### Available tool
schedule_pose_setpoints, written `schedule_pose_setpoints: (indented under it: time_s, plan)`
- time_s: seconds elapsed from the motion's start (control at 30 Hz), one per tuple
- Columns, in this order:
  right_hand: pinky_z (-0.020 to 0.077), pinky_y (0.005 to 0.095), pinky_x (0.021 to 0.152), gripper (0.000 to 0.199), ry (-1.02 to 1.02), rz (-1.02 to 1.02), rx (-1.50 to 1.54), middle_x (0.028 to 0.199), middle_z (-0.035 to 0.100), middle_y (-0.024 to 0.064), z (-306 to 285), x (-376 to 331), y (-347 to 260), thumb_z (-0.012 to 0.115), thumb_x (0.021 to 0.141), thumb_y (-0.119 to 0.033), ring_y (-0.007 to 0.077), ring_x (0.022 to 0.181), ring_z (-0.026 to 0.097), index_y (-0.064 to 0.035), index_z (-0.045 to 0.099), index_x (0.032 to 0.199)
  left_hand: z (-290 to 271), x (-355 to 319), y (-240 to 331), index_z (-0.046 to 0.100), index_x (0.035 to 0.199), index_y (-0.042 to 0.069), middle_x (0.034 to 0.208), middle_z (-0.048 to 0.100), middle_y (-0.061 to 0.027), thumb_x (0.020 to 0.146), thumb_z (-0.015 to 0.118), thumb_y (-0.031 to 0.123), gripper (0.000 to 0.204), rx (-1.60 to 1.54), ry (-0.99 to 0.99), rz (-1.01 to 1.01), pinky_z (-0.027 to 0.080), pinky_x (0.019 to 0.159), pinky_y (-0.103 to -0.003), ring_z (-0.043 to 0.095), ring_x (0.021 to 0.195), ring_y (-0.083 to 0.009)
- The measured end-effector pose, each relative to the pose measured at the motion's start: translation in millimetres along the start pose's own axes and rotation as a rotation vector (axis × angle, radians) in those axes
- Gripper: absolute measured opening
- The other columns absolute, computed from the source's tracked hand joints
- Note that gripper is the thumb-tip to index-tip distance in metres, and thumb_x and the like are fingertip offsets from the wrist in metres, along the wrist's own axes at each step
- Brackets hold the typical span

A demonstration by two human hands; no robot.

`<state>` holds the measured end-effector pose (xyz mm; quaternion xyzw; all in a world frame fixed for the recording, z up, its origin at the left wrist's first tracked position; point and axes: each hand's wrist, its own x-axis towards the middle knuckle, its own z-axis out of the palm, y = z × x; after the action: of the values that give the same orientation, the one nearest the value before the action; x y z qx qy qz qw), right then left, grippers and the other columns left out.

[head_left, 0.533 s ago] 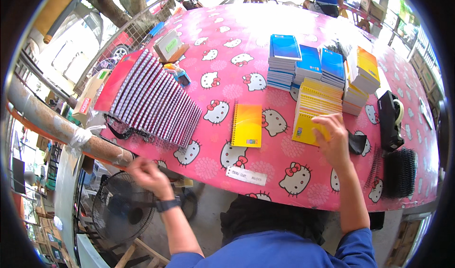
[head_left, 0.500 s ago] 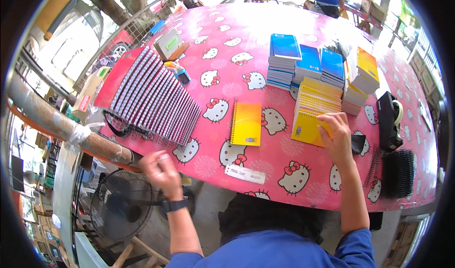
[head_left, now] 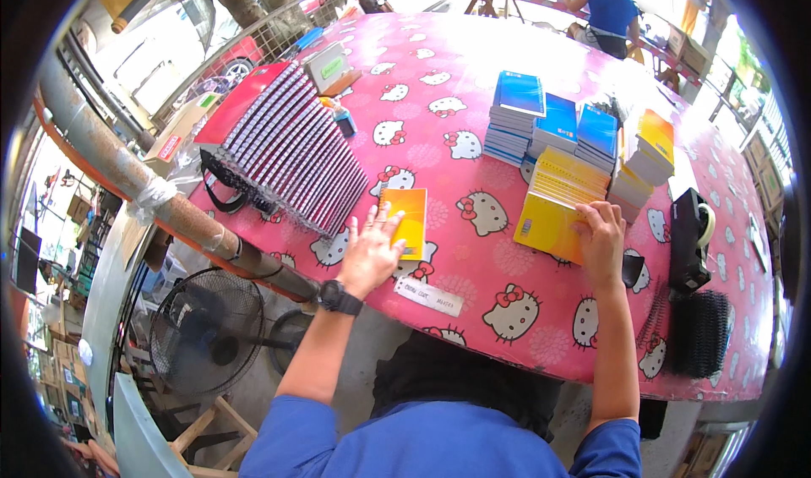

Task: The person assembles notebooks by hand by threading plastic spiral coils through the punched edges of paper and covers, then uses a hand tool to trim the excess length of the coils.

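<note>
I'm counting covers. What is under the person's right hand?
The right hand rests flat on a fanned row of yellow spiral notebooks on the pink cat-print tablecloth. The covers beneath its palm are hidden, so the count there cannot be told.

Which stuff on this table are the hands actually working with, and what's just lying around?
In hand: left hand on the single yellow notebook; right hand on the fanned yellow notebook stack.
Lying about: blue notebook stacks, tape dispenser, spiral-bound row, fan.
</note>
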<state>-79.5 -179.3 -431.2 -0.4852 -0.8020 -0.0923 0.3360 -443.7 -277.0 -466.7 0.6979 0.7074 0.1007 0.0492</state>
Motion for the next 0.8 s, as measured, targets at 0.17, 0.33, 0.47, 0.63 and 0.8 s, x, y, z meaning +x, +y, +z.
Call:
schedule_pose_setpoints:
  time_s: [0.17,0.33,0.47,0.63,0.8]
  plan:
    - [0.0398,0.0379,0.082,0.024,0.032,0.009,0.143,0.091,0.06,0.0052,-13,4,-8,0.07,0.068,-0.003,0.0256,0.094,0.053,-0.0055,0.063,0.091,-17,-8,-29,0.045,0.132,0.002,0.147,0.031,-0.0202,0.088,0.047,0.027,0.051,-0.11,-0.006,0.111,0.017,0.113,-0.048,0.024,0.139,-0.0327]
    - [0.0487,0.0277,0.062,0.017,-0.18,0.298,0.599,0.078,0.06,0.0109,-50,-12,-54,0.066,0.071,0.008,0.0181,0.066,0.06,0.001,0.06,0.084,8,2,-23,0.041,0.132,0.001,0.143,0.032,-0.0266,0.083,0.058,0.046,0.069,-0.099,0.121,0.092,0.02,0.113,-0.045,0.025,0.137,-0.0377]
    - [0.0483,0.0291,0.064,0.018,-0.238,0.314,0.718,0.078,0.06,0.0104,-39,-37,-68,0.067,0.07,0.006,0.0205,0.07,0.06,0.0001,0.061,0.085,-2,14,-37,0.039,0.133,0.001,0.142,0.034,-0.024,0.084,0.062,0.037,0.065,-0.085,0.124,0.072,0.022,0.112,-0.044,0.028,0.136,-0.0364]
    - [0.0476,0.0283,0.065,0.016,-0.118,0.23,0.649,0.076,0.059,0.0083,-25,-47,-70,0.068,0.07,0.004,0.0193,0.073,0.059,0.0005,0.062,0.085,-12,4,47,0.036,0.136,0.002,0.138,0.04,-0.0229,0.082,0.069,0.032,0.07,-0.689,0.366,0.31,0.028,0.109,-0.041,0.032,0.134,-0.0344]
    - [0.0423,0.019,0.065,0.005,-0.028,0.628,1.198,0.079,0.058,-0.0008,-7,-56,-77,0.063,0.086,-0.005,0.0054,0.075,0.053,-0.0027,0.061,0.09,28,-1,128,0.043,0.128,0.003,0.131,0.045,-0.0178,0.084,0.066,0.019,0.052,-1.188,0.191,0.283,0.033,0.104,-0.039,0.04,0.127,-0.029]
